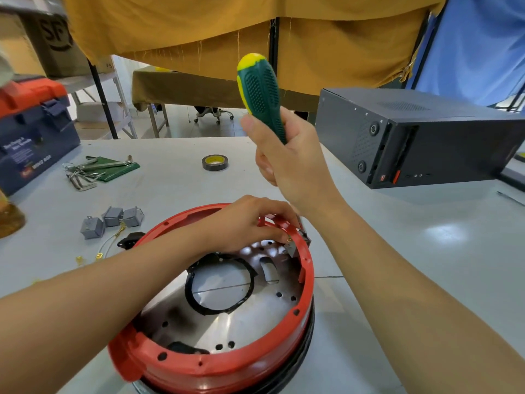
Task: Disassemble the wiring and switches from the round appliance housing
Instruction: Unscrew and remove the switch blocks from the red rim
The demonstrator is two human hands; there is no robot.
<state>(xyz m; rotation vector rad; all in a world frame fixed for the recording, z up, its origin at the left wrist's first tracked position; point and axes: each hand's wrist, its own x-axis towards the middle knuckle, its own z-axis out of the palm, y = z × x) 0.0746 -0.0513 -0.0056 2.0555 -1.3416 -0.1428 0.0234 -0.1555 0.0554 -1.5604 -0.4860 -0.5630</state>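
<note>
The right hand (289,163) is closed round the screwdriver (262,95), tip hidden below the fist. Just under it, the left hand (250,226) pinches a switch (292,247) on the housing (227,362) rim. Probably freeing that switch; next, the blade must meet its fastening.

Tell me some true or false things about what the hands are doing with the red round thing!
1. The right hand holds a screwdriver with a green and yellow handle. True.
2. The left hand lies flat on the table. False: its fingers reach to the far rim of the red housing.
3. A roll of tape sits on the table beyond the housing. True.
4. The small grey switches are still inside the housing. False: three lie on the table to its left.
5. The toolbox is on the right. False: it is on the left; a black box is on the right.
</note>
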